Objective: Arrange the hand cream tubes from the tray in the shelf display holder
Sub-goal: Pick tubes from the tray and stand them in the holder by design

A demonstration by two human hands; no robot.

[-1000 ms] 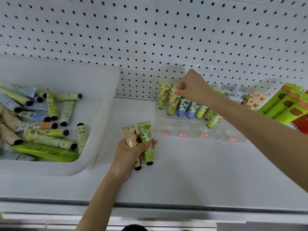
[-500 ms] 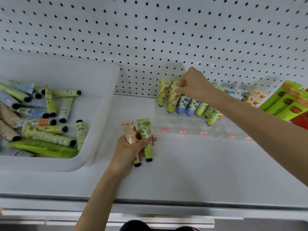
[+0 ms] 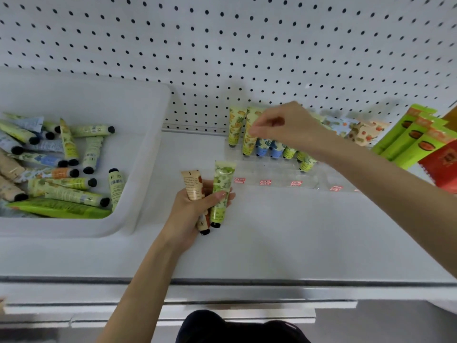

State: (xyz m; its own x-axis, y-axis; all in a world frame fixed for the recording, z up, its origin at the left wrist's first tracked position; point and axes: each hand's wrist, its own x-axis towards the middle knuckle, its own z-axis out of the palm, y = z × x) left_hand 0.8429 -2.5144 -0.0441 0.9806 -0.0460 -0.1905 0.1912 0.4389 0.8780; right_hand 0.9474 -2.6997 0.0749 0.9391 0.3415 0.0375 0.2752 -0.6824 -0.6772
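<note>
**Settle the yellow tube, then pass the next**

The right hand [image 3: 286, 127] has thumb and forefinger drawn together at the second yellow tube [image 3: 248, 144]. That tube stands crimp end up in the back row of the clear holder [image 3: 274, 169]. Blur hides whether the fingers actually pinch it. The tube should stand straight beside its neighbour before the hand lets go. The left hand [image 3: 195, 209] grips a peach tube [image 3: 192, 186] and a green tube [image 3: 222, 186] just in front of the holder; handing them over singly looks safest. Loose tubes [image 3: 71, 194] lie in the tray [image 3: 138, 174].
</note>
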